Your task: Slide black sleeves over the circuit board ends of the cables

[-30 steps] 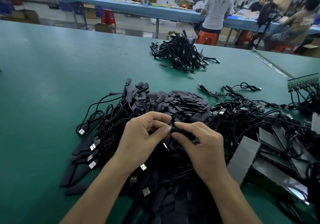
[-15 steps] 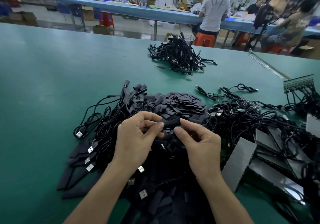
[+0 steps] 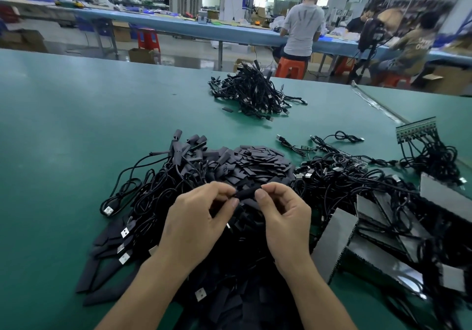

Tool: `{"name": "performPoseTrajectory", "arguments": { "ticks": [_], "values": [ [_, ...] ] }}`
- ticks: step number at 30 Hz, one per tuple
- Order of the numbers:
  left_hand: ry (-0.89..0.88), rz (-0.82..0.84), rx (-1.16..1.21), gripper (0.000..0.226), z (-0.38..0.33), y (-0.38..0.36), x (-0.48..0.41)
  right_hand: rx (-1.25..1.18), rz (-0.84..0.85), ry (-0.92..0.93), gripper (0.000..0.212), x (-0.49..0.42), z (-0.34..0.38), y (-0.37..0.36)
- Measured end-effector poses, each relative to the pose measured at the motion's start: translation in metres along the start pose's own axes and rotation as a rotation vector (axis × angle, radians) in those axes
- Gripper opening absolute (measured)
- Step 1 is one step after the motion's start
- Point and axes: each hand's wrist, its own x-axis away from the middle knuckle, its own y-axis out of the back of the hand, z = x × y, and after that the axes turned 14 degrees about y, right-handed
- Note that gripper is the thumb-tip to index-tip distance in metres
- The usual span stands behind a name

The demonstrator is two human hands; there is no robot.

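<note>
left hand (image 3: 196, 225) and right hand (image 3: 283, 223) pinching one black sleeve (image 3: 246, 192), above heaped cables (image 3: 163, 189), green table (image 3: 63, 138)

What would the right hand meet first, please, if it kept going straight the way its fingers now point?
Probably the left hand. The right hand points leftward along the black sleeve pinched between both, so the opposite fingers come first; depth is hard to judge in this single view.

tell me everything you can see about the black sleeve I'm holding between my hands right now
The sleeve is a short, matte black tube, rubbery or plastic-looking, lying nearly level with its right end slightly higher. The left hand pinches its left end and the right hand its right end, above the pile of loose sleeves. Whether a cable end is inside cannot be told.
</note>
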Motion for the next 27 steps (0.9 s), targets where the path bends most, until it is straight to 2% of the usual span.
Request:
{"name": "performPoseTrajectory", "arguments": {
  "ticks": [2, 4, 6, 9, 12, 14, 15, 17, 19, 21, 23, 25, 27],
  "values": [
    [-0.060, -0.099, -0.166, 0.007, -0.005, 0.006, -0.003, 0.110, 0.050, 0.048, 0.021, -0.004, 0.010, 0.001],
    [-0.039, -0.211, -0.190, 0.003, -0.010, 0.014, -0.013, 0.268, 0.124, 0.073, 0.018, -0.011, 0.020, 0.011],
    [0.058, -0.318, -0.118, 0.003, -0.011, 0.024, -0.031, 0.463, 0.134, 0.076, 0.012, -0.014, 0.030, 0.028],
    [0.278, -0.441, -0.030, 0.009, -0.010, 0.039, -0.059, 0.813, 0.046, 0.087, 0.014, -0.002, 0.045, 0.055],
    [0.474, -0.445, -0.058, 0.015, 0.000, 0.043, -0.075, 1.075, 0.017, -0.069, 0.034, 0.019, 0.047, 0.070],
    [0.577, -0.326, -0.131, 0.011, 0.007, 0.039, -0.077, 1.148, 0.072, -0.190, 0.042, 0.028, 0.047, 0.073],
    [0.610, -0.239, -0.179, 0.008, 0.010, 0.036, -0.076, 1.127, 0.084, -0.212, 0.043, 0.031, 0.046, 0.072],
    [0.624, -0.125, -0.262, 0.018, 0.013, 0.031, -0.070, 0.996, 0.052, -0.168, 0.044, 0.035, 0.045, 0.070],
    [0.573, -0.142, -0.326, 0.027, 0.011, 0.029, -0.063, 0.889, 0.017, -0.073, 0.047, 0.034, 0.044, 0.065],
    [0.460, -0.239, -0.359, 0.027, 0.006, 0.027, -0.055, 0.825, -0.014, 0.015, 0.047, 0.028, 0.042, 0.062],
    [0.285, -0.318, -0.324, 0.018, -0.003, 0.023, -0.047, 0.759, -0.077, 0.069, 0.042, 0.015, 0.043, 0.059],
    [0.118, -0.272, -0.250, 0.008, -0.014, 0.018, -0.041, 0.653, -0.169, 0.088, 0.042, 0.000, 0.044, 0.058],
    [0.011, -0.105, -0.091, 0.006, -0.024, 0.010, -0.034, 0.534, -0.241, 0.083, 0.042, -0.016, 0.047, 0.056]
  ]
}}
